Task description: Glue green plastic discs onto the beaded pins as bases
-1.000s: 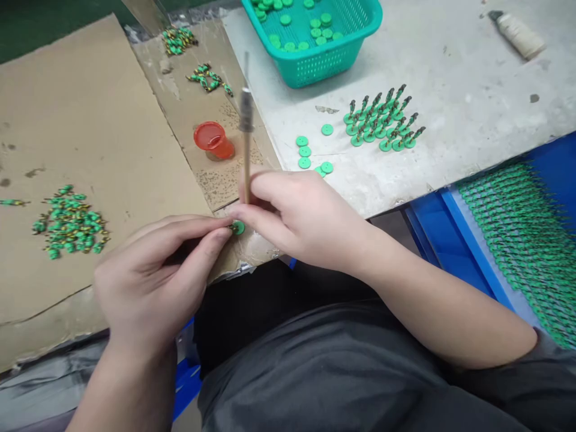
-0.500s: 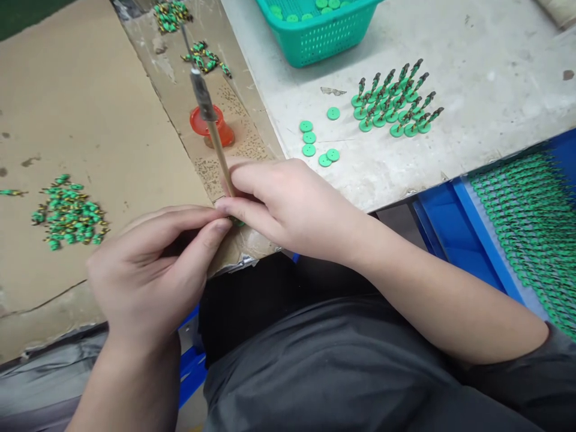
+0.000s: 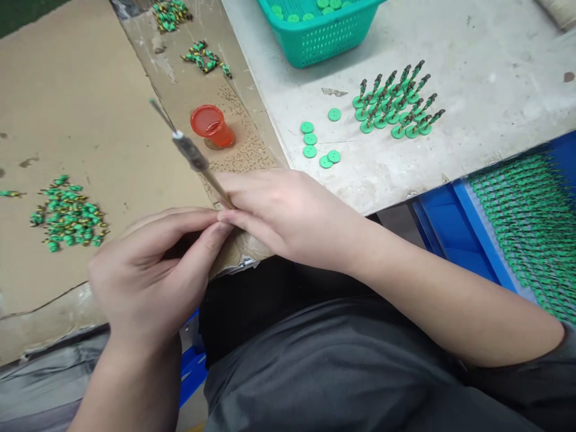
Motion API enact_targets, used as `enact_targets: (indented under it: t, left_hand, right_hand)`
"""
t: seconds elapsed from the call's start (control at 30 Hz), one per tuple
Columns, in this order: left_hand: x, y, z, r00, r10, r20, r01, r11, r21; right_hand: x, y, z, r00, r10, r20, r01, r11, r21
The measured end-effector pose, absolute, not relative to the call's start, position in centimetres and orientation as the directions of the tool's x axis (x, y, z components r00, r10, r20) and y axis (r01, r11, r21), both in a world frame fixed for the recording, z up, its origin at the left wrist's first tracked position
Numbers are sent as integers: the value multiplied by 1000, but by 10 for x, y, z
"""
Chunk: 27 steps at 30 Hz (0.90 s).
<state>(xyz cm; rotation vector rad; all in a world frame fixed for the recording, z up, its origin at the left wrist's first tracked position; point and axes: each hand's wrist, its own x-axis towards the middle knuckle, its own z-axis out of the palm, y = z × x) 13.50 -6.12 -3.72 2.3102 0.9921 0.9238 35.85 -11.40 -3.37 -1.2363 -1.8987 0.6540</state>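
My left hand (image 3: 153, 273) is closed in a pinch near the bench's front edge; what its fingertips hold is hidden. Against those fingertips rests my right hand (image 3: 299, 219), closed around a thin wooden-handled tool (image 3: 193, 153). The tool's dark-wrapped, white-collared end and fine greenish-tipped needle point up and to the left, away from me. Just beyond my hands stands a small red cup (image 3: 209, 123). To its right, on the white surface, lie several green two-holed discs (image 3: 309, 138). Small dark-topped figures (image 3: 393, 108) stand upright on green discs farther right.
Small green-and-yellow pieces form a pile (image 3: 69, 213) on the cardboard (image 3: 90, 78) at left, with two smaller groups at the back. A green basket (image 3: 333, 45) holds more discs. Below the bench at right, a blue tray (image 3: 477, 225) is filled with rows of green pieces.
The tool has tilted leftward and its needle end is lower, uncovering the red cup. My right hand has shifted slightly towards me. The green bit beneath my fingertips is now hidden.
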Motion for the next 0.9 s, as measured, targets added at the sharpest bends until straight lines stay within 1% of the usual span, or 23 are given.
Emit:
enact_targets:
  t: [0.1,0.27,0.37,0.5,0.67,0.9]
  left_hand:
    - [136,-60,-38,520,754,402,442,-640,628]
    - [137,-60,-37,540,731,417,434,-666,607]
    - [137,-60,-37,539,730,421,423,-666,614]
    - [138,-62,-35,537,738,410,417,-654,631]
    - [139,-62,-31,517,769,377,427,-613,665]
    - [134,-62,-34,516,775,365,440,-606,663]
  right_hand:
    - [357,-114,-33,-226,915,334,500,403,-767]
    - [358,-113,-36,-208,921,329,503,389,-771]
    - [359,-116,-41,-156,907,390,487,414,-769]
    - [359,-120,-45,-188,864,468,480,496,-723]
    - [359,-121,-41,-211,884,417,506,464,-728]
    - [357,-121,-41,-205,898,390,516,438,-736]
